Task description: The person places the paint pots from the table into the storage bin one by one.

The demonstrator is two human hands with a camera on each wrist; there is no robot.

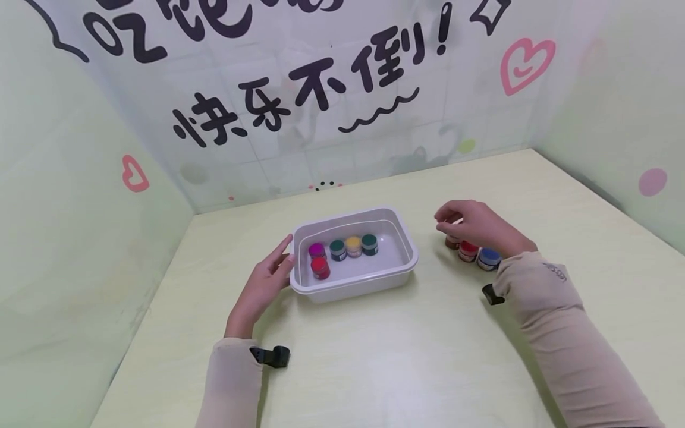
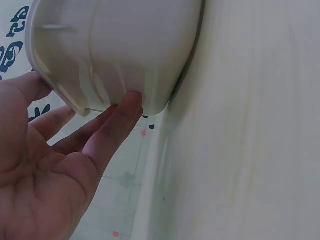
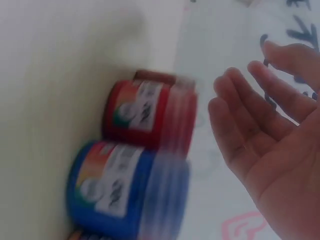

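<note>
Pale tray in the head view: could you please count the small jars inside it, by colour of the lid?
Green jars: 2
Purple jar: 1
Red jar: 1
Yellow jar: 1
Total in the pale tray: 5

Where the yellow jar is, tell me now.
In the head view, the yellow jar is in the tray, right of the left hand, between two green jars.

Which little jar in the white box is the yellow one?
It's the yellow-lidded jar, between the two green-lidded jars. The purple-lidded jar and red jar sit at the box's left end.
</note>
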